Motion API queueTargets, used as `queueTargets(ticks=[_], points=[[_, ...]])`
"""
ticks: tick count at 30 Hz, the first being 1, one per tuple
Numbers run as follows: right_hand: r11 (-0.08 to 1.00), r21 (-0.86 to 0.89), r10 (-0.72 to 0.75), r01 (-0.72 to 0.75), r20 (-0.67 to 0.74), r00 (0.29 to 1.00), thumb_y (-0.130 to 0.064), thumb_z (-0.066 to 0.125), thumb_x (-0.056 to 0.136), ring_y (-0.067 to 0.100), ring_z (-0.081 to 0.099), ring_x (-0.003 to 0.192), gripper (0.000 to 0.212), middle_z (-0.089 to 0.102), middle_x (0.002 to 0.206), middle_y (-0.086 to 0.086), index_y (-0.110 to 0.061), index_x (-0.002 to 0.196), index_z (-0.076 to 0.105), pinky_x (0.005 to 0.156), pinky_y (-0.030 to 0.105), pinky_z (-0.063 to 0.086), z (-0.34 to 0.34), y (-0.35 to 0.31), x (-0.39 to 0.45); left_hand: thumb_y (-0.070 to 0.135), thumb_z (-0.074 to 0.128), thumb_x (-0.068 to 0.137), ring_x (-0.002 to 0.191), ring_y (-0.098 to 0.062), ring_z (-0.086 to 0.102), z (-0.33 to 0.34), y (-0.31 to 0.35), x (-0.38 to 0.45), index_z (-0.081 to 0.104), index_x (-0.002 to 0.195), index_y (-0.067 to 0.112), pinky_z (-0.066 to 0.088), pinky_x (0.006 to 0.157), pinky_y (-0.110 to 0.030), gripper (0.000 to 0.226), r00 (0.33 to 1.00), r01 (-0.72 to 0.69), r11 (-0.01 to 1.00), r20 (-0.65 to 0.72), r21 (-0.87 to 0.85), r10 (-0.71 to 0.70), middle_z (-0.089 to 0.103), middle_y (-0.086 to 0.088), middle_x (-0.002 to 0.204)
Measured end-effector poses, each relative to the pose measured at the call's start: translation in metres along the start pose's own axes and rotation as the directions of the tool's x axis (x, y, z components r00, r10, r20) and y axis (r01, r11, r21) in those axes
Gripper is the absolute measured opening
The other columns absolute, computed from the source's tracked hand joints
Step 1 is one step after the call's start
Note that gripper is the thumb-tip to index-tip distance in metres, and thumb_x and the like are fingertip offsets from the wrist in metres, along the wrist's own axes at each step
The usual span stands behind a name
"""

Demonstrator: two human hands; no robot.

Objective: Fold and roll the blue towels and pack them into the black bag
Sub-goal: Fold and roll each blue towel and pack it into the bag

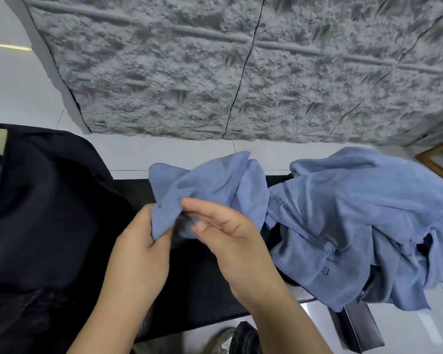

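Both hands, the left hand point(141, 241) and right hand point(225, 226), pinched a corner of one blue towel point(210, 185) over the black table point(197, 284), beside the black bag point(49, 200), apparently seeking edges before the first fold.

Setting: indoor room, kind not certain (most like a plain workroom or staged recording space). Evidence: glossy pale floor tiles point(16, 93); grey rough-textured wall panels point(215, 60) butted with visible seams; dark tabletop point(197, 284); corner of a wooden frame point(435, 162) at right on the floor.
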State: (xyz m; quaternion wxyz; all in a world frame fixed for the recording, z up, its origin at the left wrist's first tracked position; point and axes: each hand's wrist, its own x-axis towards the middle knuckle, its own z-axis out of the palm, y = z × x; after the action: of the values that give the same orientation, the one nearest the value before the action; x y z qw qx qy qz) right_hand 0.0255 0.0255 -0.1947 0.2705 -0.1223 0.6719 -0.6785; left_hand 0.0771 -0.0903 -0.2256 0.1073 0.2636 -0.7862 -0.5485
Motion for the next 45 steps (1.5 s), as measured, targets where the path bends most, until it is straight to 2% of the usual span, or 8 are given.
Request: queueTargets(ticks=[7, 17, 22, 27, 31, 37, 41, 45], points=[[0.738, -0.526, 0.215, -0.422, -0.41, 0.887, -0.023, 0.062, 0.085, 0.016, 0.044, 0.121, 0.042, 0.048, 0.128, -0.003, -0.027, 0.125, 0.052, 0.104, 0.034, 0.038, -0.034, 0.038, 0.008, 0.018, 0.048, 0.095, 0.069, 0.005, 0.054, -0.003, 0.006, 0.002, 0.052, 0.092, 0.032, 0.04, 0.062, -0.022, 0.015, 0.994, 0.061, 0.995, -0.084, -0.083, -0.068, 0.059, 0.007, 0.083], [0.795, -0.343, 0.397, -0.501, -0.331, 0.856, -0.02, 0.043, 0.096, 0.031, 0.06, 0.088, 0.029, 0.063, 0.089, 0.009, 0.003, 0.11, 0.054, 0.086, 0.037, 0.047, -0.038, 0.043, 0.011, -0.008, 0.048, 0.071, 0.082, -0.004, 0.053, -0.01, -0.021, 0.005, 0.055, 0.069, 0.029, 0.042, 0.069, -0.018, 0.038, 0.969, -0.032, 0.939, 0.241, 0.341, -0.055, 0.051, 0.017, 0.09], [0.594, -0.71, -0.043, -0.377, -0.496, 0.867, -0.022, 0.057, 0.089, 0.02, 0.036, 0.122, 0.017, 0.047, 0.124, -0.002, -0.024, 0.1, 0.07, 0.097, 0.019, 0.026, -0.043, 0.059, 0.013, 0.039, 0.067, 0.074, 0.08, -0.003, 0.049, -0.009, -0.021, 0.0, 0.049, 0.078, 0.028, 0.037, 0.066, -0.016, 0.021, 0.945, -0.02, 0.931, 0.312, 0.364, -0.101, 0.046, 0.017, 0.093], [0.561, -0.732, 0.182, -0.387, -0.347, 0.92, -0.029, 0.05, 0.094, 0.016, 0.008, 0.141, 0.047, 0.006, 0.157, -0.011, -0.028, 0.14, 0.042, 0.113, 0.03, 0.016, -0.049, 0.06, 0.014, 0.023, 0.06, 0.085, 0.07, -0.006, 0.054, -0.006, -0.017, 0.002, 0.047, 0.076, 0.032, 0.041, 0.06, -0.018, 0.019, 0.98, -0.026, 0.943, 0.194, 0.332, -0.041, 0.056, 0.009, 0.078], [0.661, -0.666, 0.128, -0.347, -0.356, 0.926, -0.012, 0.047, 0.09, 0.022, 0.049, 0.094, 0.017, 0.052, 0.092, 0.003, -0.004, 0.098, 0.061, 0.079, 0.028, 0.037, -0.048, 0.061, 0.016, -0.009, 0.043, 0.073, 0.078, -0.002, 0.05, -0.012, -0.018, 0.003, 0.051, 0.098, 0.061, 0.041, 0.084, -0.026, 0.075, 0.983, -0.122, 0.876, 0.181, 0.467, 0.041, 0.06, 0.014, 0.071], [0.574, -0.654, 0.287, -0.492, -0.402, 0.869, -0.024, 0.06, 0.084, 0.016, 0.037, 0.06, 0.041, 0.037, 0.059, 0.002, -0.012, 0.053, 0.035, 0.057, 0.028, 0.031, -0.054, 0.06, 0.013, 0.014, 0.041, 0.087, 0.112, -0.008, 0.037, -0.012, -0.021, 0.007, 0.052, 0.112, 0.059, 0.021, 0.103, -0.029, 0.052, 0.965, -0.084, 0.605, 0.215, 0.792, -0.147, 0.042, 0.016, 0.102], [0.603, -0.755, -0.142, -0.258, -0.419, 0.897, -0.007, 0.065, 0.077, 0.02, 0.039, 0.095, 0.019, 0.043, 0.094, -0.003, -0.017, 0.077, 0.048, 0.085, 0.026, 0.034, -0.049, 0.062, 0.014, 0.016, 0.054, 0.077, 0.104, -0.016, 0.052, -0.001, -0.023, 0.004, 0.07, 0.088, 0.033, 0.031, 0.095, -0.03, 0.026, 0.983, -0.182, 0.745, 0.099, 0.641, 0.155, 0.058, 0.012, 0.106], [0.592, -0.788, -0.068, -0.169, -0.258, 0.964, -0.002, 0.057, 0.085, 0.015, 0.039, 0.118, 0.053, 0.047, 0.125, -0.007, -0.025, 0.132, 0.048, 0.1, 0.021, 0.028, -0.048, 0.069, 0.019, 0.012, 0.055, 0.081, 0.105, -0.002, 0.05, 0.021, -0.012, -0.001, 0.059, 0.106, 0.033, 0.033, 0.085, -0.008, 0.032, 0.917, -0.373, 0.859, 0.277, 0.35, 0.285, 0.055, 0.016, 0.118]])
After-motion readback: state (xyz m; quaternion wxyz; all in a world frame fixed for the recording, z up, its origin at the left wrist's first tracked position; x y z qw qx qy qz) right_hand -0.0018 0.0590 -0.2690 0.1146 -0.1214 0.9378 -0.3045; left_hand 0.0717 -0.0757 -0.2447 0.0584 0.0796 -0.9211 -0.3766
